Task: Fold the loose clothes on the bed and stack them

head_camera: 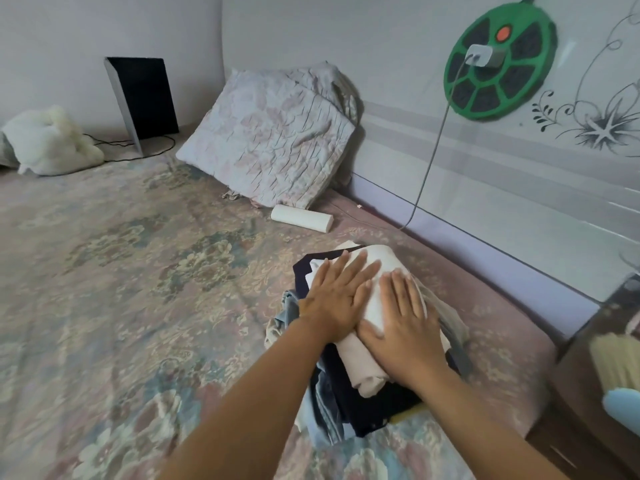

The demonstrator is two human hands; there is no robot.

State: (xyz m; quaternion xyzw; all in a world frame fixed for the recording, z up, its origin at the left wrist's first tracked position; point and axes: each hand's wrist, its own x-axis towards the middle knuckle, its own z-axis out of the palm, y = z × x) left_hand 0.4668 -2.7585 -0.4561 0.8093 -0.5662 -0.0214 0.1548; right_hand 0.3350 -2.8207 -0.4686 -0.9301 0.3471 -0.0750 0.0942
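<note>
Stack (pixel 367 358) sits near the bed's (pixel 121 271) right edge, by the headboard. My left hand (pixel 337 299) and right hand (pixel 403 327) lie flat on the cream top piece (pixel 372 306), fingers straight, pressing, gripping nothing. Risk, as I judge it: the pile looks uneven, dark and blue layers splayed out below; pressing off-centre could slide the rolled cream piece off. Lower layers mostly hidden; can't count them. A yellow edge (pixel 410 412) peeks out, unidentifiable.
</note>
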